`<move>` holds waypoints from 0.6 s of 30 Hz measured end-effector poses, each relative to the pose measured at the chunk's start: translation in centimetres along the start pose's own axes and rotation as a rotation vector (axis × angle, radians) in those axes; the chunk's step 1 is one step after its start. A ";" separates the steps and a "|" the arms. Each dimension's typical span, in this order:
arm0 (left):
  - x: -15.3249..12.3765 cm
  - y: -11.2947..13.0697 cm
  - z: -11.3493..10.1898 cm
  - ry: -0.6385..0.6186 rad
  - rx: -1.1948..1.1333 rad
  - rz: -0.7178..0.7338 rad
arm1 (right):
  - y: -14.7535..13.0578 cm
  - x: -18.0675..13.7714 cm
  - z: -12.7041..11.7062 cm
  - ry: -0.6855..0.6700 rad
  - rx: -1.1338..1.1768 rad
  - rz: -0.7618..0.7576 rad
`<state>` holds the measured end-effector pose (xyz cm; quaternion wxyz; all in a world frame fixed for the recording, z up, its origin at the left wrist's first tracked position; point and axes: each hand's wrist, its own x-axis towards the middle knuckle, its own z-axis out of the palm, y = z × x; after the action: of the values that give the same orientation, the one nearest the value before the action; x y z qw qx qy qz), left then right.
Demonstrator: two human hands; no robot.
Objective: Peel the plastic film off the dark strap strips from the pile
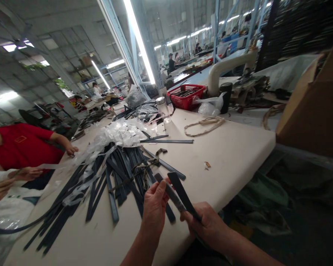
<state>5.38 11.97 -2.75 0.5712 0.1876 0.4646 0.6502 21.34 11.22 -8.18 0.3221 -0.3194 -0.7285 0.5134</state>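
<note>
My right hand [207, 223] grips a flat dark strap [183, 194] low at the table's front edge, its end sticking up and to the left. My left hand [154, 208] pinches a second dark strip [170, 192] lying alongside it, fingertips at its upper end. Just beyond the hands lies a pile of several long dark straps [119, 173] spread across the cream table [233, 155], tangled with clear plastic wrappers [119, 135].
A person in a red shirt [24, 144] works at the left, hands near a white bag. Farther back stand a clear bottle [163, 107], a red basket [187, 96], a loop of cord [204, 123] and a cardboard box [313, 107] at right.
</note>
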 end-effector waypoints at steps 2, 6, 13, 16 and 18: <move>0.5 0.4 0.1 0.004 0.001 -0.002 | 0.0 0.3 0.1 0.012 0.046 0.019; 0.0 -0.9 0.2 0.011 0.007 -0.012 | -0.3 0.9 0.2 0.087 0.119 0.059; -2.4 -4.6 -0.5 -0.101 0.069 -0.139 | 0.4 0.9 0.2 0.179 0.114 0.003; -1.5 -3.5 -0.8 -0.028 0.012 -0.020 | 0.5 0.8 0.0 0.134 0.054 0.023; -0.8 -2.5 -0.9 0.009 -0.001 0.042 | 0.4 0.8 0.0 0.109 0.035 0.049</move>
<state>6.34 10.69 -4.95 0.5552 0.1940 0.4627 0.6633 20.91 11.95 -8.41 0.3539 -0.3590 -0.6928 0.5157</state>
